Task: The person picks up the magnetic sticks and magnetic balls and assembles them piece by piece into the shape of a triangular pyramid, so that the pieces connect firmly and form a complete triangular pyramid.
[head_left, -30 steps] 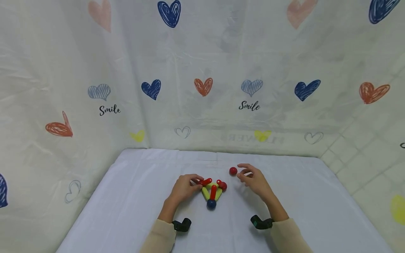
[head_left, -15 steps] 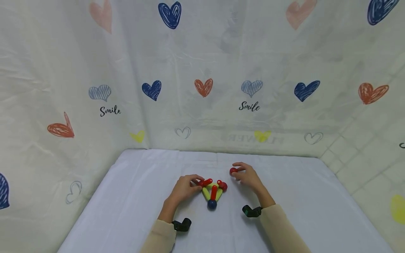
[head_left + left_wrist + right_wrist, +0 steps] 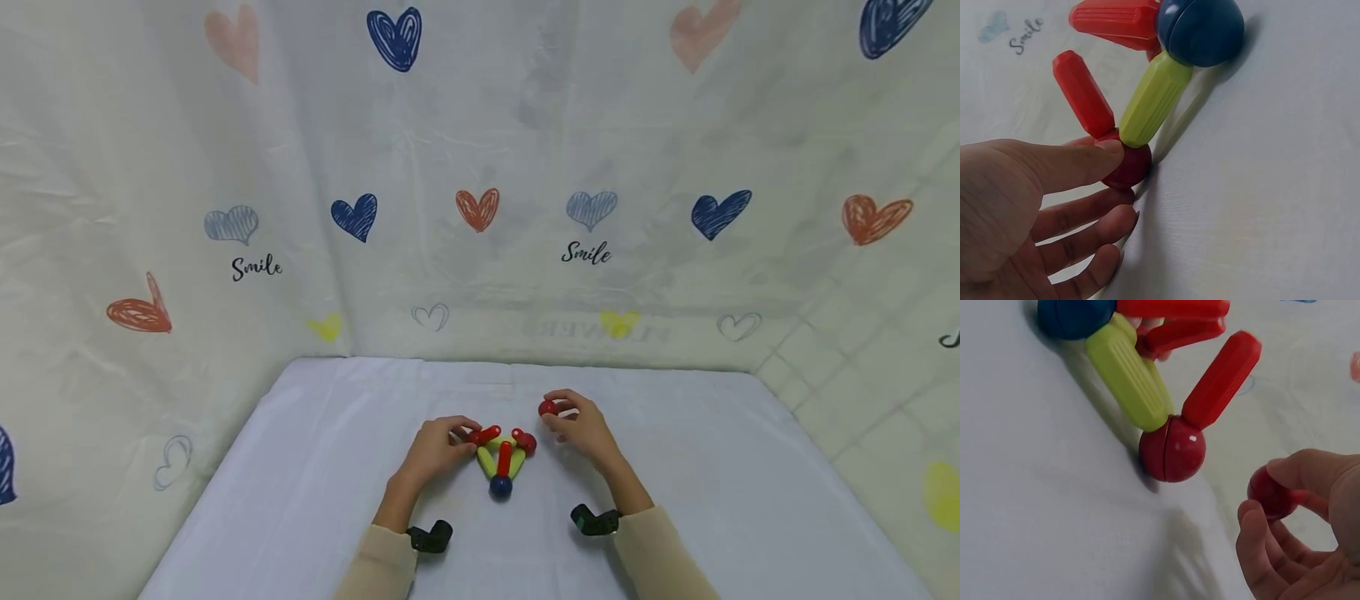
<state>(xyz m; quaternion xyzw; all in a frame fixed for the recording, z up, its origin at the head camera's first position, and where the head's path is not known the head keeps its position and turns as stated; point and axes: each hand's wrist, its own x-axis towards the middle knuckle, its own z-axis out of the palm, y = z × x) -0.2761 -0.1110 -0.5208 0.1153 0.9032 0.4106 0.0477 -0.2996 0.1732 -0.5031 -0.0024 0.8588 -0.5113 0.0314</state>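
Note:
A toy frame of yellow-green rods (image 3: 1157, 97) lies as a triangle on the table, with balls at its corners. Its near corner is a blue ball (image 3: 501, 487); the two far corners are dark red balls. From each corner ball a red rod (image 3: 1221, 380) slants upward. At the left corner, my left hand (image 3: 437, 443) pinches the dark red ball (image 3: 1132, 164) between thumb and fingers. Apart from the frame, beyond its right corner, my right hand (image 3: 587, 429) holds a loose red ball (image 3: 1271, 494) between thumb and fingertips.
White cloth covers the table (image 3: 300, 500). Behind it hangs a pale curtain (image 3: 480, 125) printed with hearts and the word "Smile". Each wrist carries a small black camera, such as the right one (image 3: 595, 522).
My right hand has moved left to the loose red ball and taken hold of it, shifting it slightly. My left hand stays on the frame's left corner.

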